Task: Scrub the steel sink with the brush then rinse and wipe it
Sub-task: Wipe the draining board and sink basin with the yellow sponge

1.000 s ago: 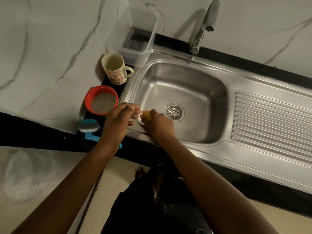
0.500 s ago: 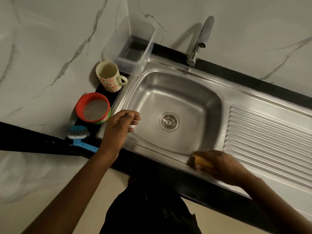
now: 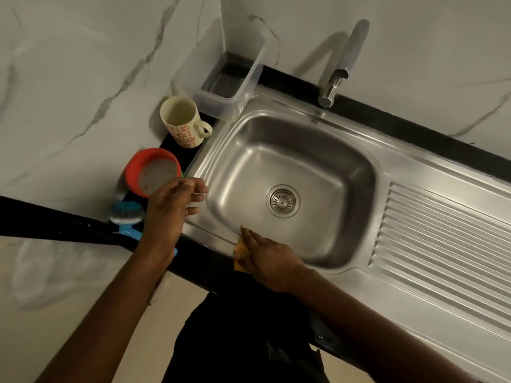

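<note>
Head view: right hand (image 3: 265, 258) pressed flat on a yellow wiping cloth (image 3: 240, 251) at the near rim of the stainless steel sink (image 3: 318, 150), left hand (image 3: 168, 214) loosely curled, empty; blue plastic scrubbing brush (image 3: 125, 214) lies unused at left, so scrubbing seems done, wiping under way

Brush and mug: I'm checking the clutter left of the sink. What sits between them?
A red bowl sits between the blue brush and the patterned mug, on the dark counter strip beside the sink; the head view shows it.
</note>
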